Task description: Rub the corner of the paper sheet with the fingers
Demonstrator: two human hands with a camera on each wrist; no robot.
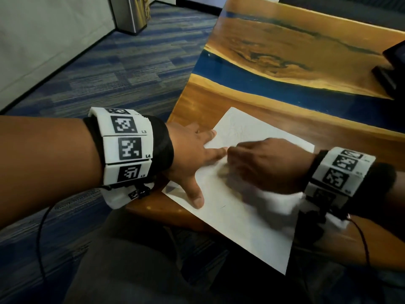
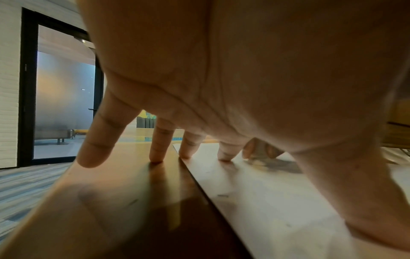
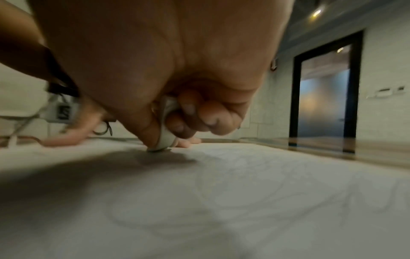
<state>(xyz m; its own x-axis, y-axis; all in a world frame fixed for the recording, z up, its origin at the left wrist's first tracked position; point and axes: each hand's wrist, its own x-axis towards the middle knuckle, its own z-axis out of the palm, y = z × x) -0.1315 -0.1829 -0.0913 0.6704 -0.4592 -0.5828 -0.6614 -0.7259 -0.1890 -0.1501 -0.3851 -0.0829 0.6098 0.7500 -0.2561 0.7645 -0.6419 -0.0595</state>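
Observation:
A white sheet of paper (image 1: 252,211) with faint pencil lines lies at the near corner of a wood-and-blue-resin table (image 1: 285,51). My left hand (image 1: 192,154) is spread flat, fingers straight. Its thumb and two fingers press the paper's left edge (image 2: 277,201). The other fingertips rest on the bare wood (image 2: 133,192). My right hand (image 1: 263,163) is curled, blurred, just right of the left fingertips. In the right wrist view it pinches a small white eraser (image 3: 165,138) whose tip touches the paper (image 3: 244,192).
A dark device (image 1: 392,69) stands at the table's right edge. The paper's near corner hangs past the table edge over my lap (image 1: 131,260). Blue striped carpet (image 1: 109,69) and a metal bin (image 1: 131,14) lie to the left. A dark-framed glass door (image 3: 323,98) stands beyond.

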